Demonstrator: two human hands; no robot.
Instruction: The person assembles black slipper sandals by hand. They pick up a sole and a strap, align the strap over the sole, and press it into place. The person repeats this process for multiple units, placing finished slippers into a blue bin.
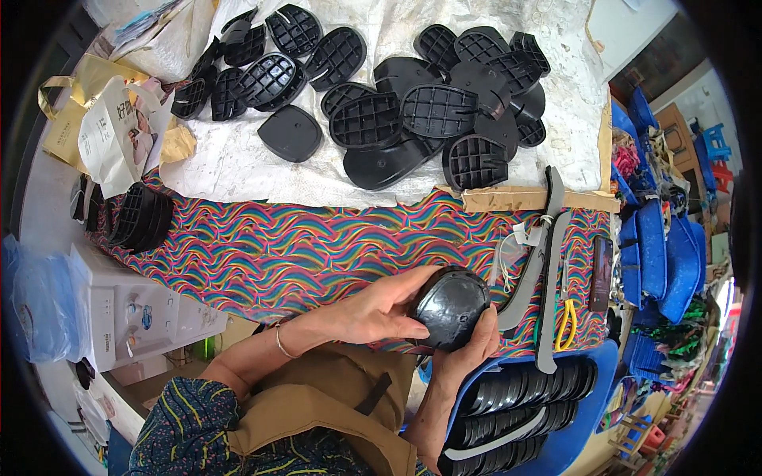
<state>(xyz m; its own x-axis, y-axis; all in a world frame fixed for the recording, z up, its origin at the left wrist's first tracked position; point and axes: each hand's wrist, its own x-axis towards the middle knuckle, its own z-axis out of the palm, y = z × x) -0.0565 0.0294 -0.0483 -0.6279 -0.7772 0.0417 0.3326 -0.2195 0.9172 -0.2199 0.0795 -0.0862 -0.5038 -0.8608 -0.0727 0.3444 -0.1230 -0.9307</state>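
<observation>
Between my two hands is a glossy black plastic shoe heel [451, 305], its smooth rounded face turned up. My left hand [379, 305] grips it from the left, thumb along the lower edge. From the lower right, my right hand [475, 343] holds the same heel with its fingers closed around the rim. The heel is above the near edge of a table with a rainbow wave-patterned cloth [294, 246]. Beyond, a loose heap of similar black heels [365, 119] lies on a white sheet [230, 163], several with their gridded undersides up.
Right of my hands lie long curved grey strips [548, 285], yellow-handled scissors [567, 324] and a dark phone [601, 274]. A blue basket [605, 381] holding rows of black heels stands below. Stacked heels [141, 216], paper bags [119, 131] and a white box [127, 309] are left.
</observation>
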